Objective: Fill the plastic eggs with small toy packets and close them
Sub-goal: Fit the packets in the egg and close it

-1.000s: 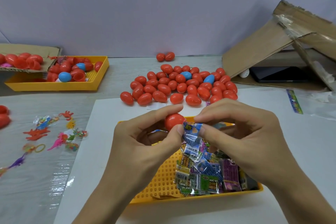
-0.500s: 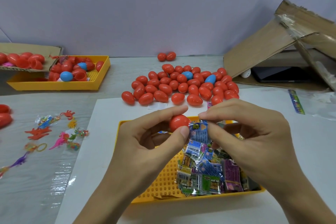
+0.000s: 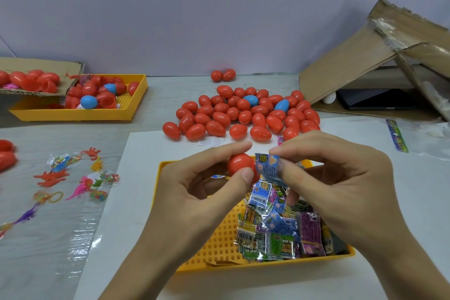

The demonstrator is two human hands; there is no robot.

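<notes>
Head cam, frame centre: left hand (image 3: 194, 192) is gripping a red egg (image 3: 241, 164) btwn thumb & fingers, above the yellow tray (image 3: 219, 246). Right hand (image 3: 341, 178) is pinching a blue packet (image 3: 267, 165), its edge touching the egg. More packets (image 3: 280, 234) are lying in the tray's right half. Egg pile (image 3: 243, 114) is sitting on the surface just beyond; 2nd tray (image 3: 80, 113) w/ eggs is sitting upper left.

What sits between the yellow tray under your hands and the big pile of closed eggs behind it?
Head view: bare white sheet, except a small white paper scrap by the egg pile, beyond the tray.
</notes>
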